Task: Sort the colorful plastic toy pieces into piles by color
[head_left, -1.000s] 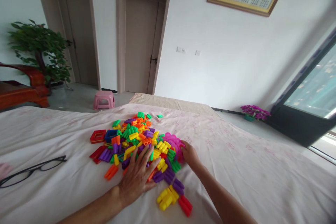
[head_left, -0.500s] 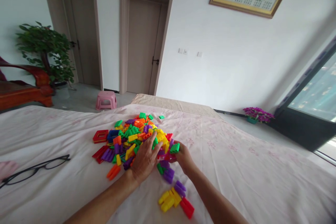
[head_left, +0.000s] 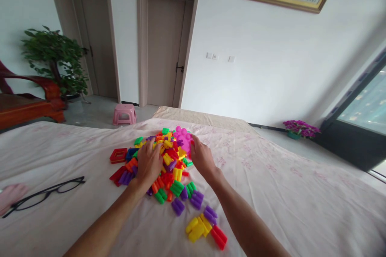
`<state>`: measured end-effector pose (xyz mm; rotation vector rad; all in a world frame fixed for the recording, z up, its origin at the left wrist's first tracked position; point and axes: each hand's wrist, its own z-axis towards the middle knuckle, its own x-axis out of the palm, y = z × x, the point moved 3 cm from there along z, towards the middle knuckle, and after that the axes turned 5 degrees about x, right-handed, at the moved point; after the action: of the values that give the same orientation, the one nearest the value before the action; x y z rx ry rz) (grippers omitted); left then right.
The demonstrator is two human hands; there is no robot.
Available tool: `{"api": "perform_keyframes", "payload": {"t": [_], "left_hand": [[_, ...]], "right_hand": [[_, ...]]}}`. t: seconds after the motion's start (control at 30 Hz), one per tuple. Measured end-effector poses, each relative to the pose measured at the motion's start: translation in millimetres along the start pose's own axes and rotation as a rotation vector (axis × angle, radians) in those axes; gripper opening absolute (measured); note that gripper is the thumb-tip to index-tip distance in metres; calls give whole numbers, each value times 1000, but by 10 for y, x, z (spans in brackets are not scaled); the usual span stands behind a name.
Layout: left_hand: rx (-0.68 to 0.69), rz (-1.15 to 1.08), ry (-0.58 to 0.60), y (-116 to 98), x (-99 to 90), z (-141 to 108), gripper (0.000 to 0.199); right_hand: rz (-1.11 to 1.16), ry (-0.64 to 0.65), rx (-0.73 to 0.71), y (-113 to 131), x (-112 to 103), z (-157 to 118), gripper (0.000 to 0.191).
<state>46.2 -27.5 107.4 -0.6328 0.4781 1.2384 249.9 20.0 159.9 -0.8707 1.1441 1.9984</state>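
The loose plastic blocks point(head_left: 177, 188) lie heaped on the sheet point(head_left: 271, 196), my two hands flanking the pile, an arrangement that, in my judgement, limits their spread. The pink scalloped piece point(head_left: 183, 143) sits at the heap's far right edge, my right hand point(head_left: 204, 161) at its rim, probably to steady it; whether the fingers clamp it, I cannot tell. My left hand point(head_left: 148, 164) reaches palm-down over the left side, fingers forward, their grip unclear. The hands are apart, both forearms angled inward.
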Motion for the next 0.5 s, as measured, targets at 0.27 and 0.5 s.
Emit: {"api": "perform_keyframes", "payload": {"t": [0.27,0.5], "left_hand": [[653,-350,309,-977,-431,-767,49],[811,-353,423,-1377,-190,-1081,65]], "right_hand": [[519,17,481,-1179,-62,-493,50],[459,13,575,-1720,-97,-1306,53]]}}
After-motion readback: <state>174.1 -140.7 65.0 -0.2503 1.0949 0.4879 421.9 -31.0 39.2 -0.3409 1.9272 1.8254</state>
